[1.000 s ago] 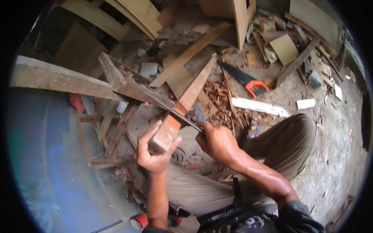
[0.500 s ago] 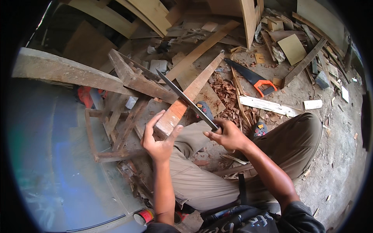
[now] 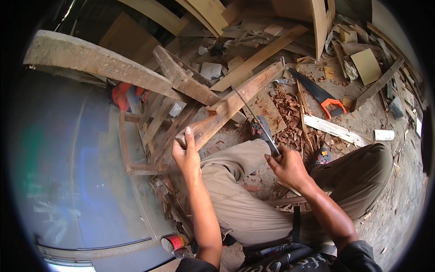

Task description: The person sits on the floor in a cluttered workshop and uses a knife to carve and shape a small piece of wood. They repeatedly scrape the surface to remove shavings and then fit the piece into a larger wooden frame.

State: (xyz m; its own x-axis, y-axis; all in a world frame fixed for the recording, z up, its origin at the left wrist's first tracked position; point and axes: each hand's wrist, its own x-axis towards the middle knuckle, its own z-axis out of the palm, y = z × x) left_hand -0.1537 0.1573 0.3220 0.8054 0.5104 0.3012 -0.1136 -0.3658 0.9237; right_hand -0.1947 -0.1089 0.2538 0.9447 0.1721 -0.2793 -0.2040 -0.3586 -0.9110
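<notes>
My left hand is closed around the near end of a long reddish-brown wooden beam. The beam slopes away to the upper right, and a notch with rough, splintered edges shows on its left side near my hand. My right hand grips the dark handle of a machete. Its long blade appears almost edge-on and crosses in front of the beam, pointing to the upper left; whether it touches the wood I cannot tell.
An orange-handled hand saw lies on the ground, beside reddish wood chips. A rough timber frame stands behind the beam. A blue-grey panel fills the left side, with a red can near its lower edge. Scrap boards litter the right.
The beam has been rolled in my left hand, bringing its notched side into sight. My right hand has turned the machete edge-on and drawn it slightly right. The whole view has shifted.
</notes>
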